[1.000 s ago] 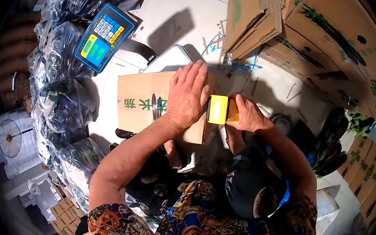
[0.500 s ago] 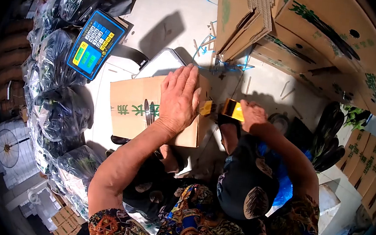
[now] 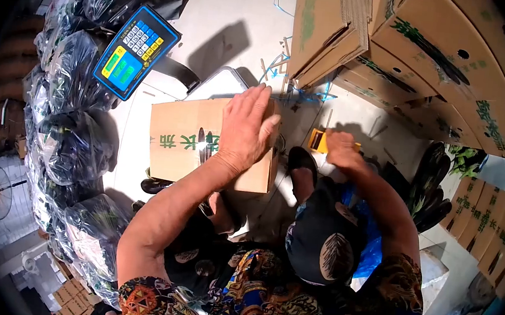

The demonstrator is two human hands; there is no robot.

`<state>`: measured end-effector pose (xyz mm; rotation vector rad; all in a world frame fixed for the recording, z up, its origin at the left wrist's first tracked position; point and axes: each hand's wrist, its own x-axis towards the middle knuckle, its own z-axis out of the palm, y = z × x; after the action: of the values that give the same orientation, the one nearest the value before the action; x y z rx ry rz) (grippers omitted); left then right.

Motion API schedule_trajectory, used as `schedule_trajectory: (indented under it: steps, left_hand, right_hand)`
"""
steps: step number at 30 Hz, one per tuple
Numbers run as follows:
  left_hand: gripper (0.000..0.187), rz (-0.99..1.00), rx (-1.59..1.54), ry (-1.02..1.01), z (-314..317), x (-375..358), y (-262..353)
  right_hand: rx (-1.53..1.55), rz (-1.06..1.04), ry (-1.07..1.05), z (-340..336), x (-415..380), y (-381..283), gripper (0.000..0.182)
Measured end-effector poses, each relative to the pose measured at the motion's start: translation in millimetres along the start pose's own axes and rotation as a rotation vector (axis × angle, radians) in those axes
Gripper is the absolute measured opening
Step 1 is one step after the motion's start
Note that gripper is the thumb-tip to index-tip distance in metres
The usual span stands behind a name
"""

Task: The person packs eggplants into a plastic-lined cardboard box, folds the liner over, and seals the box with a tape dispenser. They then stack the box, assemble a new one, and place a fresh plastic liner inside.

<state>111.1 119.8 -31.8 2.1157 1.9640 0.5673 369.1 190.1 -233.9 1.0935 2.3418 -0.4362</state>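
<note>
My left hand [image 3: 247, 128] lies flat on top of a closed cardboard box [image 3: 176, 132] with green printed characters, its fingers pointing away from me near the box's right edge. Right of the box, my right hand [image 3: 342, 149] is wrapped round a yellow tape dispenser [image 3: 320, 141], held above the floor and apart from the box. The box rests on the platform of a scale [image 3: 220, 84], whose far end shows beyond it. The scale's blue-framed display [image 3: 135, 52] stands at the upper left of the box.
Bagged dark vegetables [image 3: 75, 134] line the left side. Cardboard boxes [image 3: 450, 61] and folded cartons [image 3: 331, 31] stand at the upper right. Long dark eggplants [image 3: 428, 192] lie at the right, near more boxes [image 3: 483, 222]. Blue strapping [image 3: 313, 95] is on the floor.
The right hand and tape dispenser have turned and moved slightly up, away from the box edge. My left hand stays flat on the box, its thumb now more spread.
</note>
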Motion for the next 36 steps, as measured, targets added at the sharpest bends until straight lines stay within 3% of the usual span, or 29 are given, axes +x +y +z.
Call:
schedule_trajectory:
  steps: [2,4,6,7,8,10,12,13,14,16,18,19,21,23,24,27,36]
  left_hand:
    - [0.047,-0.063,-0.234,0.026,-8,-3,-9]
    - [0.046,-0.088,-0.207,0.053,-33,-6,-27]
    - [0.045,-0.098,-0.022,0.135,-67,-14,-71]
    - [0.045,-0.186,0.043,0.166,-83,-23,-95]
    - [0.045,-0.266,0.066,0.212,-95,-36,-117]
    - [0.05,-0.446,0.112,0.172,-106,-66,-160]
    - [0.06,-0.688,-0.282,0.156,-89,-87,-178]
    - [0.066,-0.799,-0.492,0.141,-78,-95,-183]
    - [0.071,-0.902,-0.706,0.117,-70,-98,-184]
    - [0.066,-0.984,-0.897,0.098,-81,-93,-166]
    - [0.065,-1.042,-1.178,0.078,-77,-108,-171]
    - [0.059,-1.078,-1.276,0.105,-75,-115,-172]
    - [0.051,-1.101,-1.365,0.232,-80,-118,-155]
    - [0.054,-0.956,-1.485,0.171,-64,-138,-188]
    - [0.061,-1.146,-1.541,0.197,-74,-126,-172]
    - [0.062,-1.109,-1.529,0.132,-62,-121,-189]
    - [0.064,-1.073,-1.456,0.103,-56,-97,-203]
  right_hand:
    - [-0.008,0.035,0.255,-34,-38,11,0.088]
    - [0.263,0.019,0.41,-52,-46,0,0.087]
    - [0.963,0.105,0.423,-74,-52,-36,0.069]
    - [1.173,0.079,0.388,-83,-55,-52,0.064]
    - [1.517,0.035,0.362,-97,-57,-74,0.079]
    - [1.676,-0.042,0.424,-127,-57,-107,0.078]
    - [1.72,-0.179,0.458,-140,-42,-130,0.076]
    - [1.826,-0.187,0.418,-140,-31,-144,0.074]
    - [1.749,-0.115,0.511,-127,-12,-154,0.075]
    - [2.011,-0.199,0.475,-128,-3,-155,0.077]
    - [2.277,-0.207,0.211,-130,0,-146,0.082]
    - [2.241,-0.21,0.148,-133,0,-139,0.085]
    - [2.027,-0.055,0.235,-116,18,-136,0.077]
    - [1.742,0.02,0.26,-91,16,-127,0.076]
    - [1.632,0.046,0.25,-80,11,-120,0.075]
    - [1.424,0.143,0.196,-48,-25,-94,0.073]
    - [1.255,0.298,0.119,-18,-76,-75,0.067]
